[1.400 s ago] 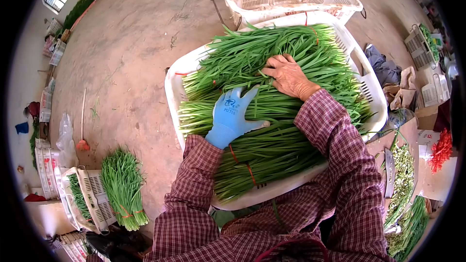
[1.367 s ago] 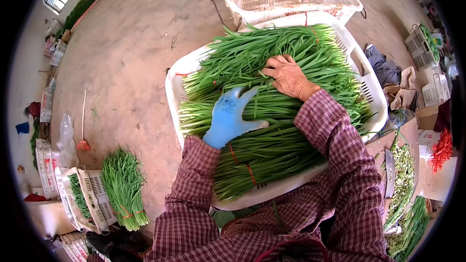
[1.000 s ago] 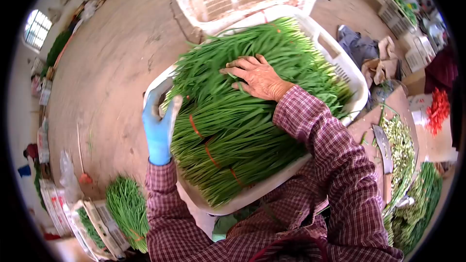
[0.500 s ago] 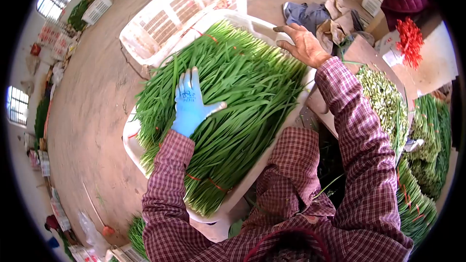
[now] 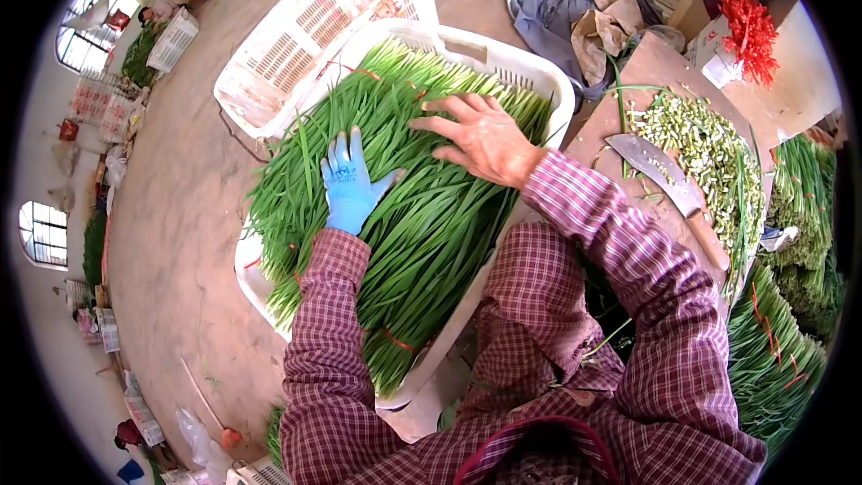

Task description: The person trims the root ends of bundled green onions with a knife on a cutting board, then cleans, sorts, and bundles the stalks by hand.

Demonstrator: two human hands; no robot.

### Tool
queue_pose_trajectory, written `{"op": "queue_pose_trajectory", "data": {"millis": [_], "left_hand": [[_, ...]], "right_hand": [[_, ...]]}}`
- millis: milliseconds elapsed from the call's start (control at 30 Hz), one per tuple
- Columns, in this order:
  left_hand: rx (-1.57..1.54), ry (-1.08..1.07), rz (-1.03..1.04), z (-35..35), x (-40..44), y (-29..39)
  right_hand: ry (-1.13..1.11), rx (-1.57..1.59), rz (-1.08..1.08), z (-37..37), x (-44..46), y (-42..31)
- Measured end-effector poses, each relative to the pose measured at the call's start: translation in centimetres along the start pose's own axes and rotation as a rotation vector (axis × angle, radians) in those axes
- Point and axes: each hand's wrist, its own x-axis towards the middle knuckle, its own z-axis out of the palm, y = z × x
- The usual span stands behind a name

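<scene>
Long green stalks [image 5: 431, 207], tied in bundles with red bands, fill a white plastic crate [image 5: 549, 90] in front of me. My left hand [image 5: 350, 187], in a blue glove, lies on the leaves left of the middle with its fingers spread. Bare and palm down, my right hand [image 5: 483, 136] is over the upper right part of the pile, fingers apart. Neither hand is closed round anything. Whether the right fingertips touch the leaves is hard to tell.
A second white crate [image 5: 278, 54] adjoins the far side. On the right, a board [image 5: 584, 139] holds a large knife [image 5: 660, 171] and chopped stem pieces [image 5: 718, 157]. Tied green bundles [image 5: 768, 359] lie lower right. Crumpled clothes [image 5: 548, 22] lie on the floor beyond.
The view has swung to the right, bringing the knife and board further in. My right hand has come back from the crate's right rim to over the pile. My left hand still rests on the leaves.
</scene>
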Motion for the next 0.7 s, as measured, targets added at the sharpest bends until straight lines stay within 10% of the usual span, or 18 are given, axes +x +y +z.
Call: {"op": "queue_pose_trajectory", "data": {"millis": [267,700], "left_hand": [[-0.676,0.145,-0.112,-7.1,-1.8,-2.5],[-0.092,-0.037,0.239,-3.8,-5.9,7.6]], "right_hand": [[-0.549,-0.107,-0.103,4.5,-1.3,2.5],[-0.381,-0.262,-0.082,1.6,-7.0,3.2]]}}
